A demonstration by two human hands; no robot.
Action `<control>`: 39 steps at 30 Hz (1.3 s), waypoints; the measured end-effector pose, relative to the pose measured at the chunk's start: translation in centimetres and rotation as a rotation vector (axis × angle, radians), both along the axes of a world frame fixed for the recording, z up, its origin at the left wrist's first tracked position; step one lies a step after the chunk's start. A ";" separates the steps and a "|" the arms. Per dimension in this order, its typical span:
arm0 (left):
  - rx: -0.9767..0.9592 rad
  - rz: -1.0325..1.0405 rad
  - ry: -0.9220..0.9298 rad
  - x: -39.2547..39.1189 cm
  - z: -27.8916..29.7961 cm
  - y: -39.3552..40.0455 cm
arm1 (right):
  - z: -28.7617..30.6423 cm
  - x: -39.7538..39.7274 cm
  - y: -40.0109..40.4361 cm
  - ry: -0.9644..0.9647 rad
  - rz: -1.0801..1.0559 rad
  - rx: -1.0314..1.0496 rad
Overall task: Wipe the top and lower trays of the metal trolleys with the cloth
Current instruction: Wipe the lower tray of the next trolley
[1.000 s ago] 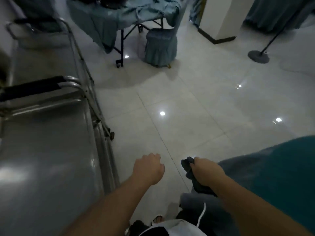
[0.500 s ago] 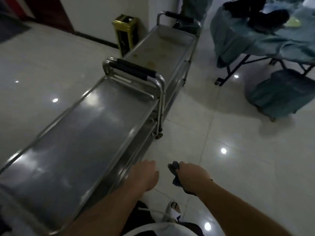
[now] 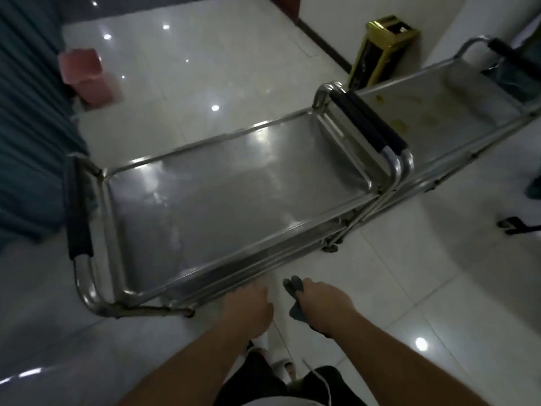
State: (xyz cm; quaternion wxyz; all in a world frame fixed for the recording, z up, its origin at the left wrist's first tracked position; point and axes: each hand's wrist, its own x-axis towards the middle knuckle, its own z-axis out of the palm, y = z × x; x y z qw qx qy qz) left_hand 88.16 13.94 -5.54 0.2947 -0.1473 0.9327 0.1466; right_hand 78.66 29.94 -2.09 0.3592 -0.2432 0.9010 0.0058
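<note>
A dark cloth (image 3: 295, 298) is gripped in the right hand (image 3: 325, 303); the left hand (image 3: 248, 309) is curled w/ nothing held, just beside the near trolley (image 3: 205, 186) rim. 2 metal trolleys are seen end to end; far trolley (image 3: 456, 92) top is stained. 1 cloth.

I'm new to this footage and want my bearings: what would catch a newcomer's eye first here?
A shiny metal trolley fills the middle, its bare top tray catching the ceiling lights. Butted against its far handle, a second trolley shows yellowish stains on its tray. At the bottom, the right hand grips a dark cloth beside the left hand, held as a loose fist.
</note>
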 end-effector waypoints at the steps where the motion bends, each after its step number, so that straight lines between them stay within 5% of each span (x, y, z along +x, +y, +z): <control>1: 0.007 0.043 -0.002 0.4 -0.5 -0.1 | -0.6 -0.1 -0.5 -0.026 0.067 0.000; 14: -0.134 0.443 -0.202 10.3 -4.2 -0.2 | -7.0 1.8 -8.6 -0.297 0.469 0.019; 25: -0.129 0.589 -0.201 16.4 -12.0 -2.9 | -14.2 6.3 -13.3 -0.245 0.583 -0.027; 35: -0.242 0.646 -0.121 17.3 -25.3 -8.8 | -26.8 5.0 -19.9 -0.051 0.786 -0.238; 39: -0.207 0.760 -0.080 16.6 -29.5 -12.3 | -30.8 4.2 -22.9 0.212 0.780 -0.488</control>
